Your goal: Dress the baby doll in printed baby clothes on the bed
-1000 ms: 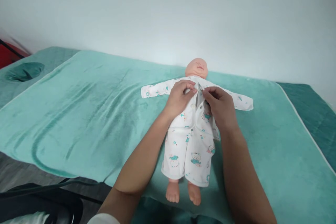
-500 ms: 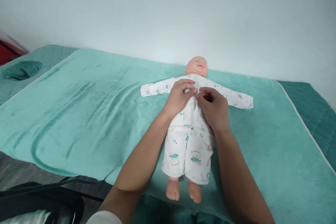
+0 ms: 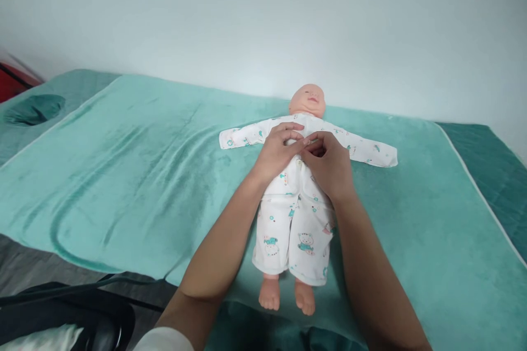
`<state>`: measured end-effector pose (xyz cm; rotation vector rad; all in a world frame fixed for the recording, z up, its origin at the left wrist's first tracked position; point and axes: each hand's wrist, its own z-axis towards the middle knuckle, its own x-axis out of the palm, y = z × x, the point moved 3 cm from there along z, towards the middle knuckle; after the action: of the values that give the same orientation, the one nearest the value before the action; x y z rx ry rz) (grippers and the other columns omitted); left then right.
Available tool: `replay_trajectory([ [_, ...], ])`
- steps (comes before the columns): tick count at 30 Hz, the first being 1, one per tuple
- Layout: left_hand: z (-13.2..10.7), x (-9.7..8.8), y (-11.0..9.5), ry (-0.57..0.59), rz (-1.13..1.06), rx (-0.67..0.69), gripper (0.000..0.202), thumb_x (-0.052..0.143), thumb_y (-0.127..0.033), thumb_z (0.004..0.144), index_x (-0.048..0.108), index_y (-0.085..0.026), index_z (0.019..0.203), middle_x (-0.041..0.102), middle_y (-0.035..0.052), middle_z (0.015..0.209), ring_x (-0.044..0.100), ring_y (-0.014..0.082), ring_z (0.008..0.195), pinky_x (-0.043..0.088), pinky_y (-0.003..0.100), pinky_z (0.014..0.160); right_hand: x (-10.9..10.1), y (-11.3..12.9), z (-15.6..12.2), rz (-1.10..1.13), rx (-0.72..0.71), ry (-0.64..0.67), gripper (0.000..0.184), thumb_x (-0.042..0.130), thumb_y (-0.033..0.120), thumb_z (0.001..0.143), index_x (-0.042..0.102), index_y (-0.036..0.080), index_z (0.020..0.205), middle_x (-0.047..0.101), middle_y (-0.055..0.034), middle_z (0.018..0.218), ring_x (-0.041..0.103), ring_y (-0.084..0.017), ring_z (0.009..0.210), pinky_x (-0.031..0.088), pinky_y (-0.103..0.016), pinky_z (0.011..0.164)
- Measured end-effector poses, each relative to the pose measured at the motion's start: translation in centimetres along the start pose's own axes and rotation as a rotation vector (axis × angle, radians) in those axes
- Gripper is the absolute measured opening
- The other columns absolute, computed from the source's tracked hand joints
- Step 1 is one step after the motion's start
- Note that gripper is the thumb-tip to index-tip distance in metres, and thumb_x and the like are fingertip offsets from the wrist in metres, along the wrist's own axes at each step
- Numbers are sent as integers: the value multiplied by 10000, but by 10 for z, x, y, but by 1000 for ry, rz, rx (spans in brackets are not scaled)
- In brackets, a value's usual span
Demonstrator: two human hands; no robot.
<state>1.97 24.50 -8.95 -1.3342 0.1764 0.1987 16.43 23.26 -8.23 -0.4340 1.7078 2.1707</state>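
A baby doll (image 3: pixel 307 100) lies on its back on a teal towel (image 3: pixel 135 175), its bare feet towards me. It wears a white printed shirt (image 3: pixel 247 135) with sleeves spread wide, and matching trousers (image 3: pixel 292 241). My left hand (image 3: pixel 279 149) pinches the left edge of the shirt front at the doll's chest. My right hand (image 3: pixel 327 163) pinches the right edge, and the fingertips of both hands meet over the chest. The shirt's fastening is hidden under my fingers.
The towel covers a padded teal bed (image 3: pixel 486 170) against a white wall. A dark round hole (image 3: pixel 33 108) is in the bed at far left, beside something red (image 3: pixel 12 79). A black object (image 3: pixel 61 312) stands at the lower left.
The shirt front was open with a gap between its edges. My hands have drawn the two edges together, and the right hand has moved left to meet the left hand.
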Motion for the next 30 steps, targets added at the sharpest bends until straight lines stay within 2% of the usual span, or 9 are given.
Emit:
replay_trajectory([
  [4, 1, 0, 4, -20, -13, -17, 105, 661, -176, 853, 728, -213, 781, 668, 39, 1314, 554, 227, 1318, 386, 417, 1157, 1, 0, -4, -57, -39, 8, 276, 679, 285, 812, 620, 231, 1076, 684, 17, 806, 576, -140, 687, 472, -296, 692],
  [10, -1, -5, 9, -85, -43, 38, 27, 682, -188, 846, 659, -200, 852, 649, 70, 1335, 568, 228, 1302, 378, 422, 1150, 4, 4, -11, -230, -93, -11, 394, 659, 330, 839, 546, 212, 1198, 665, -32, 945, 598, -188, 806, 479, -354, 756],
  [15, -3, -12, 6, -45, -96, 71, 37, 673, -219, 867, 699, -202, 886, 676, 75, 1285, 602, 212, 1261, 419, 378, 1106, 0, 21, -27, -509, -97, -11, 279, 649, 332, 869, 529, 195, 1080, 633, -104, 1068, 593, -248, 908, 442, -369, 753],
  [17, -5, -16, 3, -40, -102, 89, 62, 663, -243, 880, 708, -205, 896, 709, 64, 1184, 634, 199, 1188, 455, 357, 1052, -3, 28, -34, -630, -73, 49, 216, 642, 337, 886, 526, 194, 999, 624, -106, 1028, 577, -246, 864, 400, -349, 703],
  [20, -8, -22, -5, 6, -21, 120, 96, 643, -273, 898, 714, -211, 876, 733, 36, 1014, 656, 180, 1024, 488, 339, 954, -9, 34, -40, -722, -35, 158, 130, 586, 308, 928, 517, 201, 902, 609, -64, 900, 522, -199, 734, 324, -328, 640],
  [23, -13, -24, -14, 143, 71, 133, 132, 643, -304, 903, 724, -212, 853, 721, 20, 928, 628, 159, 875, 485, 315, 825, -16, 35, -37, -685, -17, 223, 135, 518, 261, 956, 523, 205, 833, 613, -34, 829, 487, -169, 688, 304, -324, 631],
  [26, -19, -24, -20, 313, 201, 133, 104, 707, -323, 856, 724, -220, 850, 691, 2, 896, 581, 143, 793, 454, 299, 744, -25, 30, -31, -506, 34, 290, 182, 530, 306, 954, 574, 209, 806, 645, -13, 794, 519, -162, 708, 346, -310, 646],
  [30, -22, -25, -22, 350, 328, 168, 15, 692, -227, 831, 692, -218, 819, 663, -10, 875, 582, 146, 827, 439, 295, 766, -34, 21, -25, -243, 164, 320, 218, 621, 406, 905, 637, 214, 803, 641, 15, 727, 513, -136, 652, 361, -284, 604],
])
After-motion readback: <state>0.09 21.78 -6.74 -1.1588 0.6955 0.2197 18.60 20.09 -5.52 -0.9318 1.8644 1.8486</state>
